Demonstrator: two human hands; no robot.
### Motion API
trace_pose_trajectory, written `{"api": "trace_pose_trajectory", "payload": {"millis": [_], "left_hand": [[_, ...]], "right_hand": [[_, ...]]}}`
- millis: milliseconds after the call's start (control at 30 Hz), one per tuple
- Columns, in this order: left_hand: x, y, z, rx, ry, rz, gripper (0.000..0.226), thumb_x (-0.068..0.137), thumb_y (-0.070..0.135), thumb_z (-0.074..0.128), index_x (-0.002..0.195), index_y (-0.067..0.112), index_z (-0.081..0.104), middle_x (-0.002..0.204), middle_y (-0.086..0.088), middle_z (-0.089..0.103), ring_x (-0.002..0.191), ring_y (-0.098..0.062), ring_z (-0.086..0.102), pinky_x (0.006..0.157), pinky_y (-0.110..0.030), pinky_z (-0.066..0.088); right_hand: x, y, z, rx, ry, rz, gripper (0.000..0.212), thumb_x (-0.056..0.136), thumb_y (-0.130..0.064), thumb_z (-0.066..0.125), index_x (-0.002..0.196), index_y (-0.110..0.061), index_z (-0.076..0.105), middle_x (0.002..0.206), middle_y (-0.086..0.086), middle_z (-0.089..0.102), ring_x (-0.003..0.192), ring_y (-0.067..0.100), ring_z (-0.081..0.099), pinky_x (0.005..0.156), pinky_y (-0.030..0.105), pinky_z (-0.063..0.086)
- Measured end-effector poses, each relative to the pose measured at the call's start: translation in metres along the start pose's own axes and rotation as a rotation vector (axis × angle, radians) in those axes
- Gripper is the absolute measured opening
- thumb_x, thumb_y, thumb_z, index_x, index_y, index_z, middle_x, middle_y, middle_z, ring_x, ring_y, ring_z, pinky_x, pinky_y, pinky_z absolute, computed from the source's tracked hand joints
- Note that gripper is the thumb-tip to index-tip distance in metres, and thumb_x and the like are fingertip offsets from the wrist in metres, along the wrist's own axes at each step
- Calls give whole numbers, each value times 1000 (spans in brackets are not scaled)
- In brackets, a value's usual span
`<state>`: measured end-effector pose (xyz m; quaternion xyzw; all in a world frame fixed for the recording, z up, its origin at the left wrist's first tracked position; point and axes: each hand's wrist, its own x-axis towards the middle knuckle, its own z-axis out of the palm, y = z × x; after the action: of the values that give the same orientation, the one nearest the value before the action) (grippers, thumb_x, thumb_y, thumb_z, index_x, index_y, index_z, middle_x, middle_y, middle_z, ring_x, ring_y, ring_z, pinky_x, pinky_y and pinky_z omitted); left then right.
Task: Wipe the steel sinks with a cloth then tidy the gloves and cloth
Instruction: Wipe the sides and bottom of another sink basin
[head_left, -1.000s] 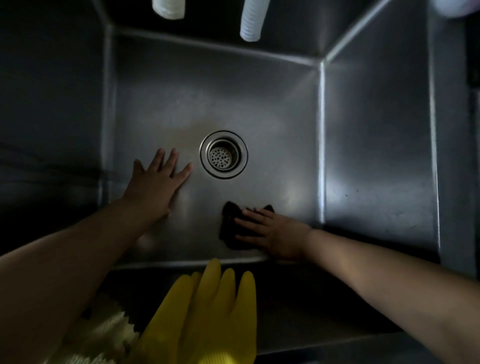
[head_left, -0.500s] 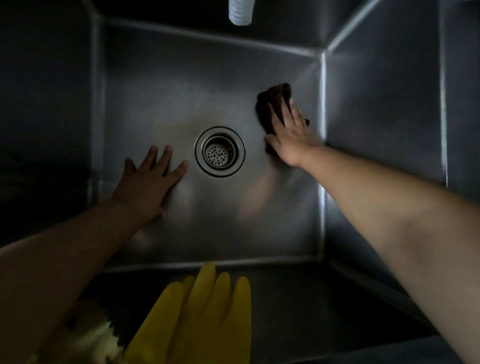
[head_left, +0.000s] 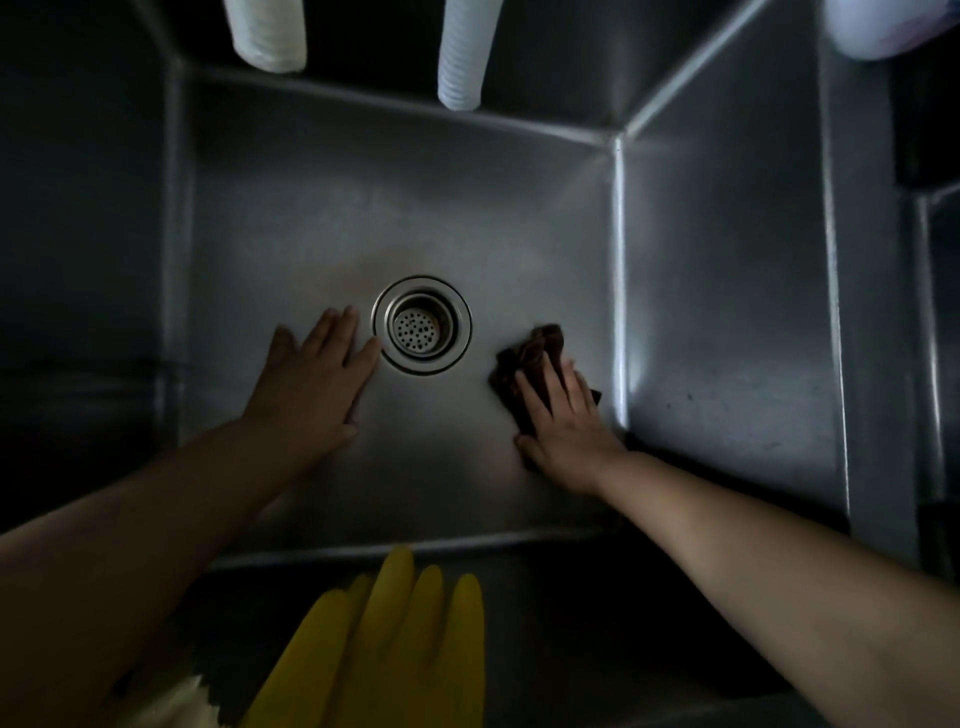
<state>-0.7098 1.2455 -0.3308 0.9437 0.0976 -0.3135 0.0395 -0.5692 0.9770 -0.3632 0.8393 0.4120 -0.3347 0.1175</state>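
Steel all around us: we are looking down into a deep stainless steel sink basin (head_left: 519, 218) with a round perforated metal drain strainer (head_left: 422, 326) in the middle of its floor. Our left hand (head_left: 317, 384) lies flat on the floor just left of the strainer, fingers straight and spread, the fingertips nearly at the strainer's rim, holding nothing. Our right hand (head_left: 563, 421) presses a crumpled dark brown cloth (head_left: 530, 358) against the floor near the basin's right wall, right of the strainer; the fingers lie straight over the cloth rather than curling round it, and the cloth sticks out past the fingertips toward the far wall. Over the basin's near edge hangs a yellow rubber glove (head_left: 395, 649), its fingers pointing into the sink, and beside it at the near left corner sits something pale and frilled (too dim for us to tell what it is). Two white ribbed hoses (head_left: 460, 57) hang down over the far wall, and a pale blurred object (head_left: 878, 26) sits at the far right corner of the rim.
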Motion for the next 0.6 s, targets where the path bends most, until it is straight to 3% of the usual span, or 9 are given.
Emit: {"api": "trace_pose_trajectory", "payload": {"millis": [133, 267, 367, 500, 600], "left_hand": [[20, 6, -7, -4, -11, 0, 109, 76, 50, 68, 149, 25, -10, 156, -11, -19, 145, -30, -11, 113, -55, 14], [27, 8, -9, -38, -79, -28, 110, 75, 44, 73, 149, 29, -6, 156, -10, -20, 144, -31, -13, 113, -56, 14], [30, 9, -11, -50, -109, -36, 109, 74, 42, 74, 149, 31, -4, 155, -10, -23, 144, -31, -14, 113, -58, 14], [32, 10, -12, -59, -122, -47, 109, 74, 40, 76, 149, 32, -2, 156, -10, -22, 144, -32, -15, 113, -58, 14], [32, 9, -11, -58, -114, -45, 110, 73, 40, 76, 149, 31, -2, 156, -10, -22, 144, -32, -14, 113, -58, 13]], "right_hand": [[48, 13, -36, 59, 210, 111, 74, 95, -46, 37, 150, -24, -8, 156, 12, -17, 141, 30, -23, 109, 38, -16], [110, 29, -82, 140, 327, 314, 69, 96, -45, 35, 150, -24, -2, 157, 13, -14, 143, 32, -17, 114, 43, -6], [130, 31, -100, 175, 423, 356, 64, 97, -35, 39, 151, -20, 9, 158, 15, -3, 144, 34, -8, 117, 45, 2], [109, 7, -88, 80, 549, 255, 53, 96, -14, 40, 148, -19, 26, 155, 14, 17, 138, 38, 17, 111, 46, 21], [89, -25, -73, 142, 480, 15, 51, 95, -12, 43, 144, -22, 35, 151, 11, 25, 132, 32, 25, 106, 39, 24]]}}
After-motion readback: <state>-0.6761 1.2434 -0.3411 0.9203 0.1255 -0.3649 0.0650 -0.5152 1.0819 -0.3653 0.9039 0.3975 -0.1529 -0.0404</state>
